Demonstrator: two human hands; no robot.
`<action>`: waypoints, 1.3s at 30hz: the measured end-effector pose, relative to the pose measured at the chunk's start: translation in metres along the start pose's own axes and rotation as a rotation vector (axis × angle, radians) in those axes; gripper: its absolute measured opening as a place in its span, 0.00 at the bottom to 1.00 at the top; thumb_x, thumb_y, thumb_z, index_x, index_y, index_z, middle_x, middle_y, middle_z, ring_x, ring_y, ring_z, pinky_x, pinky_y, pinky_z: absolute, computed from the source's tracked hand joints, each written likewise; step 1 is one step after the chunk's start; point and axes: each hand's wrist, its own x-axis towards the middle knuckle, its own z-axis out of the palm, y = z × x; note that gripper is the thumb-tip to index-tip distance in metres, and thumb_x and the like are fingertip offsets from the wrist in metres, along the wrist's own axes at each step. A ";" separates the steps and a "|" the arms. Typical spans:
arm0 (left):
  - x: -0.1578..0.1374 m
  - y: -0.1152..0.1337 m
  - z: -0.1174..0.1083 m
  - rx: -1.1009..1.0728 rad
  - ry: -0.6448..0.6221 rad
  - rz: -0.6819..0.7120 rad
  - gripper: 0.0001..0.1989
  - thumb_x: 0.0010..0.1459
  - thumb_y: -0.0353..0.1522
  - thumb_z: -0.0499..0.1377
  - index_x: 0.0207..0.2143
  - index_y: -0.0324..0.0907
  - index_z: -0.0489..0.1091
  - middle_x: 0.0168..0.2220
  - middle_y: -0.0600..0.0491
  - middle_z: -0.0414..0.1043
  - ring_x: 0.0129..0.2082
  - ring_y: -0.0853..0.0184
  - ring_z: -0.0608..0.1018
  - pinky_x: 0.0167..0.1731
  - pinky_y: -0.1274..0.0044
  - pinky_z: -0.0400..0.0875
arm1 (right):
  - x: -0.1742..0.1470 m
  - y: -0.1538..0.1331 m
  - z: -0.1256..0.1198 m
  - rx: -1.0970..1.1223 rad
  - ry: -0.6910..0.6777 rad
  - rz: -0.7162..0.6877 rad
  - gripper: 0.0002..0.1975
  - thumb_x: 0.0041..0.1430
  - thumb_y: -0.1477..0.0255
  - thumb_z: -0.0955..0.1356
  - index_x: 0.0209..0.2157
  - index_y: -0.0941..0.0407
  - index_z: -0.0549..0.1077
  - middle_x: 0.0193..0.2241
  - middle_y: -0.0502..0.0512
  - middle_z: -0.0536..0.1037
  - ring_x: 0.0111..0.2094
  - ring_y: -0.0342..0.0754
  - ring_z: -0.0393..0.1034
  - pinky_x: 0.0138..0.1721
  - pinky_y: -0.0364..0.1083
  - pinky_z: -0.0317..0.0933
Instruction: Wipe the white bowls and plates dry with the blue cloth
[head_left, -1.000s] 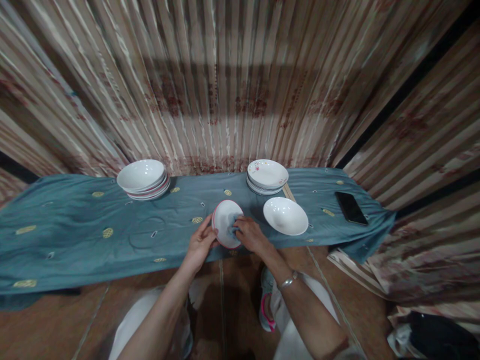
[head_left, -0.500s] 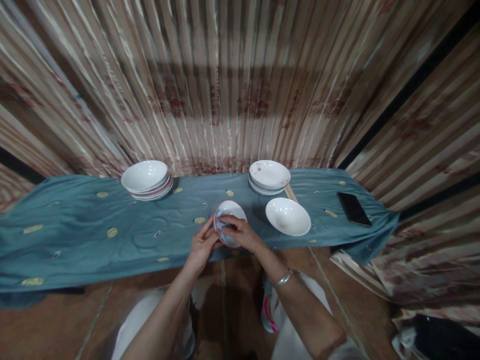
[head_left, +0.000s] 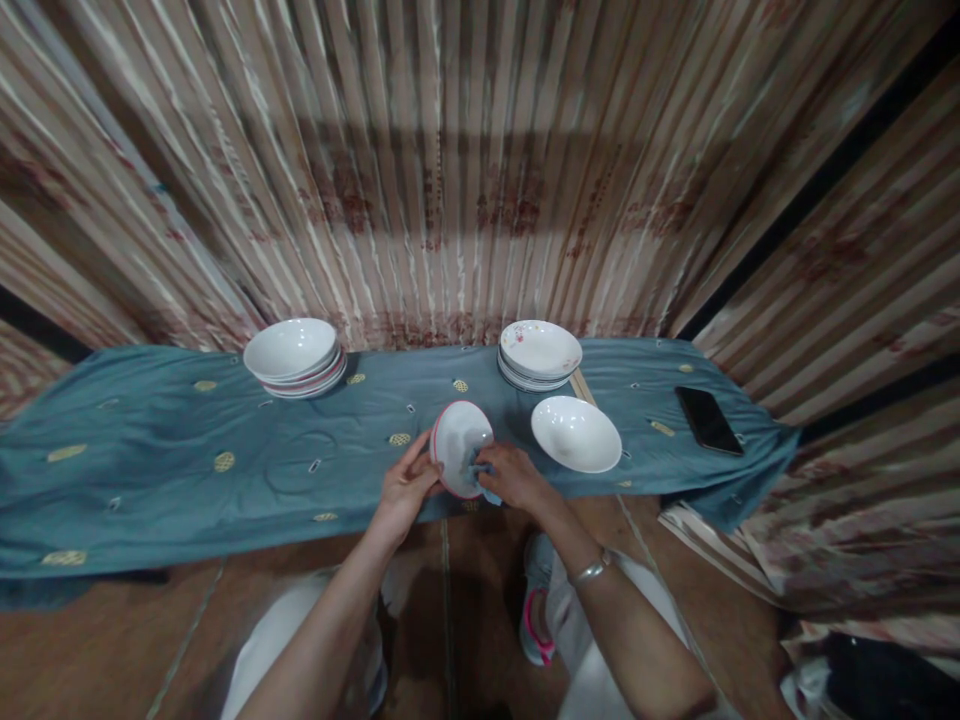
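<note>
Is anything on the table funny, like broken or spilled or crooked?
Maybe the phone: it lies on the tablecloth, right of the plates, and it isn't a dish. I see no spill or break. The red-rimmed bowl tilts, but the left hand holds it.

From where I stand, the long desk (head_left: 150, 420) runs from left to right and is covered by a teal cloth (head_left: 172, 515) printed with yellow motifs (head_left: 224, 461). A black phone (head_left: 709, 420) lies flat near the right end, set obliquely to the desk's front edge. A pale, wood-coloured strip (head_left: 581, 388) lies on the teal cloth right of centre; part of it is hidden. Behind the desk, a pleated beige curtain (head_left: 465, 150) with reddish floral prints forms the backdrop. Black bars (head_left: 795, 203) run diagonally at left and right. Brown floor tiles (head_left: 142, 640) with pale joints lie below. At lower right, a dark bundle (head_left: 885, 675) rests beside whitish material (head_left: 801, 692); its type cannot be determined.
</note>
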 end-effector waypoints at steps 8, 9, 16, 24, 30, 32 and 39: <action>-0.001 -0.002 0.002 -0.002 0.005 0.007 0.46 0.32 0.39 0.72 0.57 0.41 0.66 0.38 0.47 0.80 0.33 0.62 0.79 0.32 0.73 0.76 | 0.019 0.000 0.015 -0.005 0.282 0.003 0.15 0.59 0.76 0.63 0.47 0.61 0.73 0.51 0.65 0.71 0.53 0.54 0.64 0.58 0.53 0.57; -0.001 -0.003 0.002 -0.001 0.004 0.008 0.46 0.33 0.39 0.72 0.57 0.41 0.66 0.37 0.47 0.80 0.33 0.63 0.79 0.32 0.73 0.76 | 0.022 0.000 0.019 0.049 0.306 -0.006 0.18 0.59 0.75 0.63 0.50 0.61 0.71 0.53 0.65 0.69 0.56 0.54 0.63 0.59 0.53 0.55; -0.003 -0.003 0.001 -0.023 0.001 0.016 0.44 0.34 0.39 0.72 0.57 0.40 0.66 0.37 0.48 0.80 0.31 0.65 0.79 0.32 0.74 0.76 | 0.031 -0.013 0.040 0.454 0.261 -0.062 0.23 0.59 0.73 0.64 0.57 0.53 0.67 0.61 0.58 0.62 0.63 0.50 0.54 0.64 0.52 0.48; -0.006 -0.001 -0.002 -0.046 -0.011 0.027 0.44 0.35 0.40 0.72 0.58 0.41 0.66 0.31 0.52 0.79 0.29 0.66 0.78 0.36 0.71 0.76 | 0.019 -0.027 0.027 0.811 0.028 -0.128 0.15 0.59 0.65 0.66 0.45 0.54 0.76 0.53 0.56 0.73 0.55 0.49 0.66 0.58 0.51 0.56; -0.004 -0.003 -0.005 -0.030 0.014 0.032 0.44 0.33 0.40 0.72 0.56 0.40 0.68 0.34 0.50 0.79 0.30 0.65 0.78 0.33 0.72 0.75 | 0.009 -0.019 0.014 0.749 -0.124 -0.075 0.10 0.55 0.70 0.68 0.37 0.56 0.78 0.39 0.53 0.80 0.41 0.48 0.73 0.48 0.49 0.63; -0.002 -0.003 -0.006 -0.014 0.030 0.058 0.42 0.33 0.39 0.72 0.54 0.40 0.70 0.37 0.48 0.80 0.33 0.63 0.79 0.35 0.71 0.75 | 0.008 -0.015 0.015 0.677 -0.122 -0.063 0.09 0.53 0.73 0.67 0.35 0.57 0.79 0.37 0.54 0.80 0.39 0.48 0.73 0.46 0.48 0.63; -0.001 0.002 -0.004 0.135 0.124 0.280 0.33 0.33 0.32 0.72 0.47 0.41 0.75 0.48 0.48 0.77 0.50 0.55 0.76 0.45 0.71 0.73 | 0.021 -0.015 0.030 1.019 0.044 0.189 0.14 0.53 0.61 0.67 0.33 0.58 0.77 0.28 0.54 0.79 0.29 0.47 0.73 0.35 0.45 0.66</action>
